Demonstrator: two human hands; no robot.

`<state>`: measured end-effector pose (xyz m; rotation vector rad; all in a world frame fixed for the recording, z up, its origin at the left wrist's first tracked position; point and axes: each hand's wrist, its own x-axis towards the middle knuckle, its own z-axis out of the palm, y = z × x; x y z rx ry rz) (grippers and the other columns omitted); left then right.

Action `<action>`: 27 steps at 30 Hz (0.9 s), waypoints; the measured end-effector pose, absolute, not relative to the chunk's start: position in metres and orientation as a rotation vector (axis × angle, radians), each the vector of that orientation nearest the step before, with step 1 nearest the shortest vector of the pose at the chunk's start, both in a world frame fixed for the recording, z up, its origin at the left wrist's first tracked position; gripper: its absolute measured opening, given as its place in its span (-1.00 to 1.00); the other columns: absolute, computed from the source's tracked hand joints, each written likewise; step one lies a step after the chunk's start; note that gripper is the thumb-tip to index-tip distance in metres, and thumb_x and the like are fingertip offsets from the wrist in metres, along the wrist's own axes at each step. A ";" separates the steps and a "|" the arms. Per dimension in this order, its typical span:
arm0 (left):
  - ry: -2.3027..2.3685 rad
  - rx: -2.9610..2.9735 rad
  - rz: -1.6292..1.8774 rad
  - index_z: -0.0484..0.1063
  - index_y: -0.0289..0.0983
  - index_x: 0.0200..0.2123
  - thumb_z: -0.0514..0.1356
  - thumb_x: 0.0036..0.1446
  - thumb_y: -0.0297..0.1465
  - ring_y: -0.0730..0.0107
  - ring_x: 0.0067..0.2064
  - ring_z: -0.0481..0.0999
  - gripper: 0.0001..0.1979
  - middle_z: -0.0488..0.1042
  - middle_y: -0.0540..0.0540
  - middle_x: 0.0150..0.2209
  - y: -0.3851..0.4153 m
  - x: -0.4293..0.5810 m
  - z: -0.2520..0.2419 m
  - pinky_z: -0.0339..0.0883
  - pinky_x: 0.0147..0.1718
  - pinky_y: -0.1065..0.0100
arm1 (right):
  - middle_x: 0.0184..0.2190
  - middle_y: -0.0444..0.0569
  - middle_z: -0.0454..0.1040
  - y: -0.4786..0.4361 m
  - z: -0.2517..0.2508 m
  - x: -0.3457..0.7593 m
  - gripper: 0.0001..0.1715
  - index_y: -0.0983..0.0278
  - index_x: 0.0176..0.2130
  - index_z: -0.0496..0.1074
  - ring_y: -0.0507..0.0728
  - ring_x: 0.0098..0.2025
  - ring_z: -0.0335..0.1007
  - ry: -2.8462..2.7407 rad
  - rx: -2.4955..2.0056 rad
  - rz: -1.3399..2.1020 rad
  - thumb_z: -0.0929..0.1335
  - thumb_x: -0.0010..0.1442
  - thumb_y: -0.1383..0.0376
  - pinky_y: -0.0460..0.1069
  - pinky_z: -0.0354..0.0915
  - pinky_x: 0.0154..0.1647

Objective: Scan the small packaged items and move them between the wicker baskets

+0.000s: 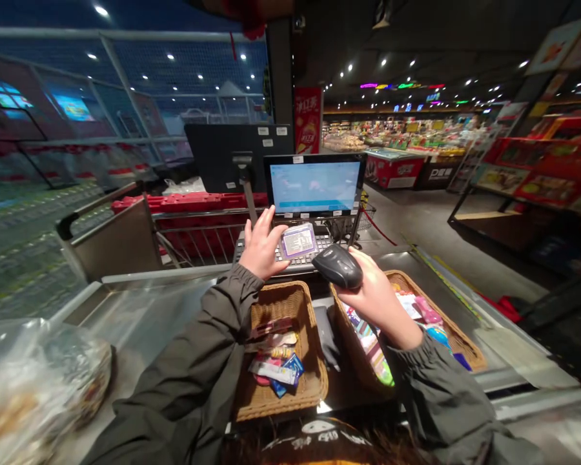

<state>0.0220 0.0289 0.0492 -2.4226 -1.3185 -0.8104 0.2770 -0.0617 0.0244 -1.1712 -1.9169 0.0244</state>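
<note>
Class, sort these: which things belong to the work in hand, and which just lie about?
In use: left hand, purple packet; right hand, barcode scanner; keyboard; till screen.
Lying about: left wicker basket; right wicker basket; plastic bag; shopping trolley.

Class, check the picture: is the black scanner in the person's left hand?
No, the black scanner sits in the right hand, while the left hand holds a small purple packet.

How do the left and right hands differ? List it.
The left hand holds a small purple-edged packet above the keyboard; the right hand grips a black barcode scanner. The left reaches farther forward, the right hovers over a wicker basket. Both wear dark sleeves.
</note>
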 end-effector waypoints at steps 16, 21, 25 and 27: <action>-1.325 -2.416 -0.829 0.28 -0.21 0.14 0.39 -0.08 -0.29 -0.09 0.45 -0.14 -0.32 -0.18 -0.35 0.45 0.031 0.001 0.047 -0.28 0.32 -0.28 | 0.06 0.25 0.48 -0.062 0.022 0.253 -0.39 0.33 0.05 0.40 0.47 0.24 0.28 -1.913 -1.211 0.080 0.42 0.01 0.19 0.41 0.18 0.25; -1.323 -2.425 -0.823 0.28 -0.21 0.13 0.38 -0.08 -0.29 -0.09 0.45 -0.14 -0.32 -0.18 -0.36 0.45 0.032 0.000 0.045 -0.27 0.31 -0.28 | 0.03 0.19 0.50 -0.061 0.022 0.253 -0.46 0.28 0.00 0.43 0.46 0.22 0.30 -1.932 -1.194 0.056 0.42 0.00 0.23 0.39 0.22 0.22; -1.332 -2.448 -0.816 0.28 -0.21 0.12 0.39 -0.10 -0.28 -0.11 0.45 -0.14 -0.31 -0.18 -0.36 0.45 0.031 -0.002 0.043 -0.29 0.32 -0.28 | 0.00 0.15 0.52 -0.062 0.021 0.254 -0.49 0.25 -0.02 0.45 0.45 0.22 0.31 -1.936 -1.186 0.036 0.42 -0.01 0.25 0.36 0.21 0.24; -1.336 -2.458 -0.812 0.29 -0.22 0.12 0.39 -0.10 -0.27 -0.12 0.45 -0.13 -0.32 -0.18 -0.37 0.45 0.030 -0.003 0.041 -0.28 0.32 -0.29 | 0.02 0.18 0.51 -0.062 0.020 0.255 -0.46 0.27 0.01 0.44 0.44 0.22 0.30 -1.932 -1.194 0.039 0.41 0.00 0.24 0.36 0.20 0.24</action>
